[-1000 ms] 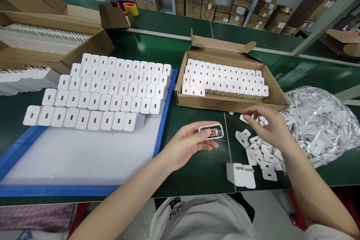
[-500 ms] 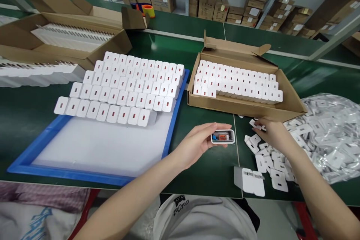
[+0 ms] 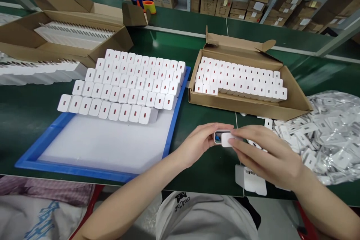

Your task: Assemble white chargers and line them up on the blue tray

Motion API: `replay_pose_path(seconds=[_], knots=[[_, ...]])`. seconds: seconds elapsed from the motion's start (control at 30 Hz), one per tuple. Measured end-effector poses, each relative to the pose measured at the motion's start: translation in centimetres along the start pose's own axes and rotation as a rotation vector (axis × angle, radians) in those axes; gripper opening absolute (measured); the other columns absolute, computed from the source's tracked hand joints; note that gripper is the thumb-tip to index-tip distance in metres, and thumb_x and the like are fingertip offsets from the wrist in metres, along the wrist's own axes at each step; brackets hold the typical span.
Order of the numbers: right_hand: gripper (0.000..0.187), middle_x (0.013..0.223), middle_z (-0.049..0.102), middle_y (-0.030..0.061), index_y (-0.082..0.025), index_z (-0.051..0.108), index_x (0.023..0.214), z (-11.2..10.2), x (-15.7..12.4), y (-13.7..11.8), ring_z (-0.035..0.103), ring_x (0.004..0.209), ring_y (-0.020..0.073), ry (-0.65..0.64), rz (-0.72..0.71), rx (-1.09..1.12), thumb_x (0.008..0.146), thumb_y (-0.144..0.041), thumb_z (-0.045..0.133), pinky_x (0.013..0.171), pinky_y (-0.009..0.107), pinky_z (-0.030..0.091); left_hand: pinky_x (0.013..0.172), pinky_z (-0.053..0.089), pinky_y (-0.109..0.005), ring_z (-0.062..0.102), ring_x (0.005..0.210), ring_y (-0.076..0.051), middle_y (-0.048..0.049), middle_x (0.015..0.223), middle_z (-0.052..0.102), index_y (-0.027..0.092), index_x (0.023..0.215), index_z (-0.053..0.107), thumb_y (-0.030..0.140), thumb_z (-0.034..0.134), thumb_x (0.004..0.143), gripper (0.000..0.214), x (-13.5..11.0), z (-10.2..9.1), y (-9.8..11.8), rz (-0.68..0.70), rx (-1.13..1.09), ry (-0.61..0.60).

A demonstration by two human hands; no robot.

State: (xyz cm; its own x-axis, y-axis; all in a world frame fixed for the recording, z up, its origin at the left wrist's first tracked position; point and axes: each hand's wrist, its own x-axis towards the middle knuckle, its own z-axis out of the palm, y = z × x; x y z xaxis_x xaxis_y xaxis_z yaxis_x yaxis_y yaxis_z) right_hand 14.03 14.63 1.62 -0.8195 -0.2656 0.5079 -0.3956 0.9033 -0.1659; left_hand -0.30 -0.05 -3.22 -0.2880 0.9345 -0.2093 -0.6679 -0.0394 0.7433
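My left hand (image 3: 198, 143) is closed around a white charger housing (image 3: 218, 137), its open end facing me with blue and dark parts showing inside. In my right hand (image 3: 267, 150) a small white cover plate (image 3: 226, 140) is pinched between thumb and fingers. The plate sits over the right part of the housing's opening; whether it touches the rim I cannot tell. Loose cover plates (image 3: 268, 123) lie on the table, partly hidden behind my right hand. A white plug part (image 3: 251, 180) lies below that hand near the table's front edge.
Rows of white chargers (image 3: 123, 82) stand on a blue-framed white board (image 3: 104, 146) at left. A cardboard box (image 3: 244, 108) holds more chargers. At right lies a clear plastic bag (image 3: 337, 135) of cover plates. Another open box (image 3: 112, 41) stands at the back left.
My right hand has picked up a cover plate from the loose pile and brought it left to the housing's opening. My left hand still holds the housing in nearly the same place.
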Motion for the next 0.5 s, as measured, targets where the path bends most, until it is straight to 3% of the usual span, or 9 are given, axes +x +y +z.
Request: replay_pose_path(seconds=[0.2, 0.37, 0.43, 0.5], knots=[[0.040, 0.110, 0.069, 0.0187, -0.006, 0.063, 0.118, 1.1, 0.2, 0.5, 0.063, 0.102, 0.0303, -0.035, -0.037, -0.032, 0.080, 0.003, 0.068, 0.079, 0.045, 0.056, 0.093, 0.050, -0.030, 0.060, 0.107, -0.022, -0.0087, 0.112, 0.071, 0.018, 0.106, 0.078, 0.030, 0.056, 0.091, 0.029, 0.0, -0.1, 0.0, 0.017, -0.008, -0.013], [0.044, 0.113, 0.069, 0.0179, -0.009, 0.062, 0.123, 1.1, 0.4, 0.3, 0.064, 0.109, 0.0316, -0.010, -0.018, 0.019, 0.081, 0.003, 0.066, 0.084, 0.046, 0.057, 0.091, 0.051, -0.031, 0.063, 0.100, -0.020, -0.0080, 0.108, 0.070, 0.019, 0.108, 0.075, 0.040, 0.062, 0.091, 0.030, 0.0, 0.0, -0.1, 0.047, 0.050, -0.052], [0.046, 0.119, 0.067, 0.0162, -0.014, 0.061, 0.128, 1.2, 0.1, 0.1, 0.063, 0.112, 0.0292, 0.042, 0.081, 0.082, 0.084, 0.000, 0.064, 0.090, 0.045, 0.057, 0.092, 0.053, -0.033, 0.062, 0.105, -0.021, -0.0089, 0.114, 0.067, 0.018, 0.112, 0.073, 0.045, 0.065, 0.089, 0.036, -0.2, 0.2, -0.1, 0.074, 0.120, -0.051], [0.045, 0.122, 0.065, 0.0134, -0.019, 0.061, 0.129, 1.5, -0.5, 0.1, 0.064, 0.111, 0.0257, 0.156, 0.296, 0.174, 0.086, -0.005, 0.065, 0.093, 0.042, 0.057, 0.089, 0.056, -0.034, 0.063, 0.104, -0.022, -0.0101, 0.118, 0.062, 0.018, 0.116, 0.070, 0.049, 0.063, 0.089, 0.041, -0.4, 0.3, -0.1, 0.108, 0.225, -0.030]])
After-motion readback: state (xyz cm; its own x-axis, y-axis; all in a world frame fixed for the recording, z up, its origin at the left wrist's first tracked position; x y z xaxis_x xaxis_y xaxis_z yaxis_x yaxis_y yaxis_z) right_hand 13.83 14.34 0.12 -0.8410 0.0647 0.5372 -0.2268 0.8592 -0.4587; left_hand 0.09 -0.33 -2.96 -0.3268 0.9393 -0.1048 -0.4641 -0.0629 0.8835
